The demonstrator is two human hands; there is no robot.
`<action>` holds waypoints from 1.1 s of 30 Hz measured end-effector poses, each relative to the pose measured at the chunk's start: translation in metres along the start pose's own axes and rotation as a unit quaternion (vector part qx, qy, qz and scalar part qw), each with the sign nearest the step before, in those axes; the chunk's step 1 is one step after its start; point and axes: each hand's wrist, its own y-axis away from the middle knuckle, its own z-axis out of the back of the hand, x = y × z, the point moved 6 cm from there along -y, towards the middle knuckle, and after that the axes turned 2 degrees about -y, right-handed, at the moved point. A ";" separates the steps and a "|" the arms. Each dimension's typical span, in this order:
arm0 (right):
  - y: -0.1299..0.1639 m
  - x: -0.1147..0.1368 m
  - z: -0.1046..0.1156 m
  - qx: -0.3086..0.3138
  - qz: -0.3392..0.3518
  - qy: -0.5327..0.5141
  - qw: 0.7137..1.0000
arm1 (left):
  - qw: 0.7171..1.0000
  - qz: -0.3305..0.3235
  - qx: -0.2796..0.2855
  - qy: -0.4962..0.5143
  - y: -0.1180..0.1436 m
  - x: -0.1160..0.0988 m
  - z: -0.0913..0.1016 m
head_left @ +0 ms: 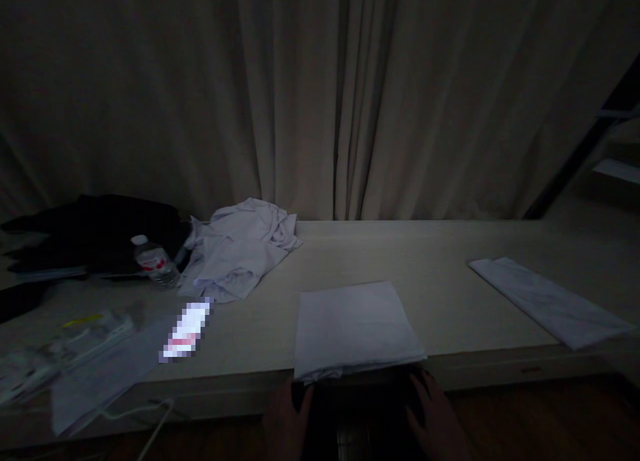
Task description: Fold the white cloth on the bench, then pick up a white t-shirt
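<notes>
Both hands — left hand (287,414), right hand (434,417) — below folded cloth (355,331) overhanging table (450,261) edge.

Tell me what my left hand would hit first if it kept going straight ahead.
Probably the folded cloth: the left hand sits just below its near edge at the table front, though the dim light blurs depth.

Very dim, underexposed scene; no direct light source visible. Pale cloths faintly lit, bottom edge near black. Soft, grainy focus; mild wide-angle bending at edges.
</notes>
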 end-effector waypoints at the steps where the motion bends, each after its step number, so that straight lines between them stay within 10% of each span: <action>1: -0.001 0.001 0.002 0.000 -0.001 -0.004 1.000 | 1.000 -0.003 0.002 0.017 -0.003 0.001 -0.002; 8: -0.040 0.030 0.027 -0.035 0.040 0.004 0.999 | 0.978 -0.043 0.024 0.203 -0.019 0.003 -0.024; 17: -0.094 0.087 0.020 0.078 0.168 0.042 0.982 | 0.942 0.106 0.099 0.303 -0.021 0.031 -0.039; 33: -0.116 0.062 0.017 0.075 0.177 0.069 0.979 | 0.937 0.136 0.038 0.318 -0.039 0.016 -0.018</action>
